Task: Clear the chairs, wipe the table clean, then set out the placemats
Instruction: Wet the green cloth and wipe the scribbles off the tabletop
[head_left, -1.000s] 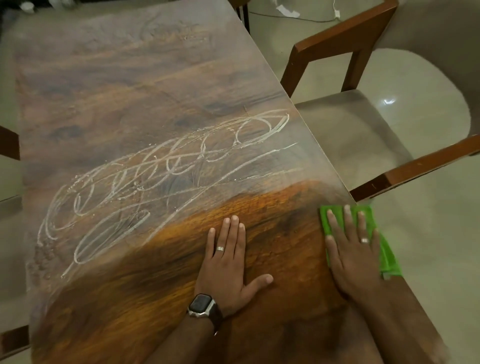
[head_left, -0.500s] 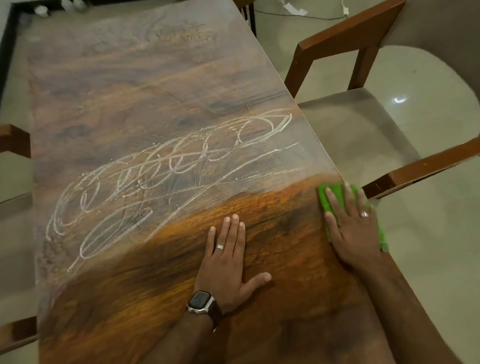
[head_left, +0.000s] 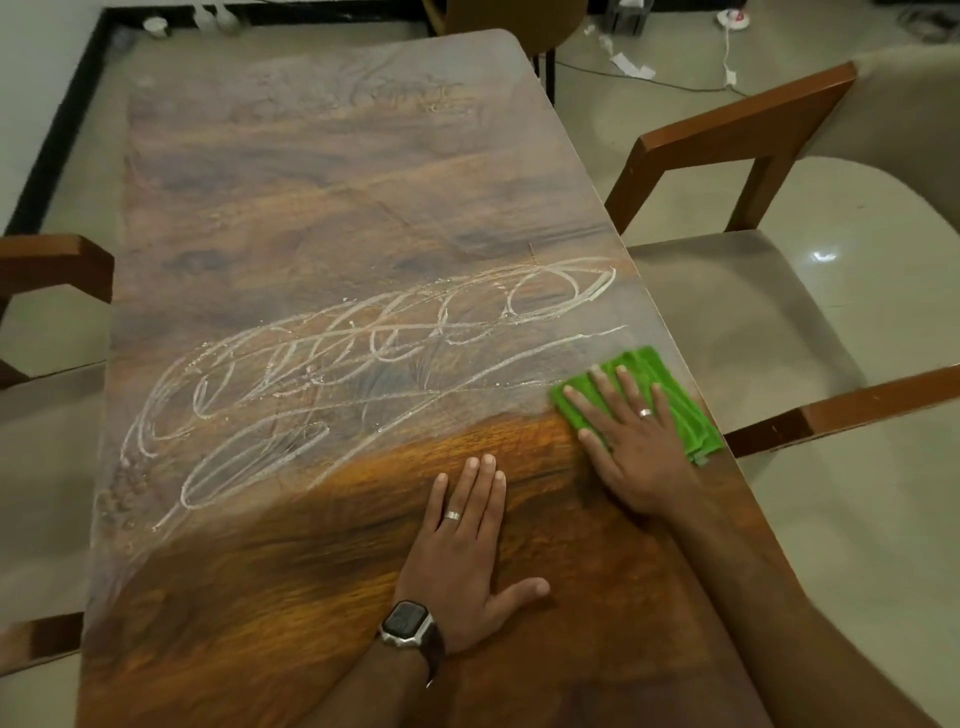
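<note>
A long wooden table (head_left: 322, 182) carries white foamy streaks (head_left: 332, 364) looped across its middle. Its near part is dark, glossy and free of streaks. A folded green cloth (head_left: 685, 415) lies at the table's right edge, at the end of the lowest streak. My right hand (head_left: 634, 447) presses flat on the cloth, fingers spread and pointing away from me. My left hand (head_left: 462, 566), with a ring and a wristwatch, rests palm down on the bare wood closer to me and holds nothing.
A wooden armchair (head_left: 743, 130) with a pale seat stands close against the table's right side. Another chair's arm (head_left: 47, 260) shows at the left, and a third chair (head_left: 509, 21) stands at the far end. Cables and paper scraps (head_left: 634, 67) lie on the floor beyond.
My right hand has slid the green cloth away from me along the right edge, up to the streaks. My left hand has stayed put. The view has tilted up and shows more table.
</note>
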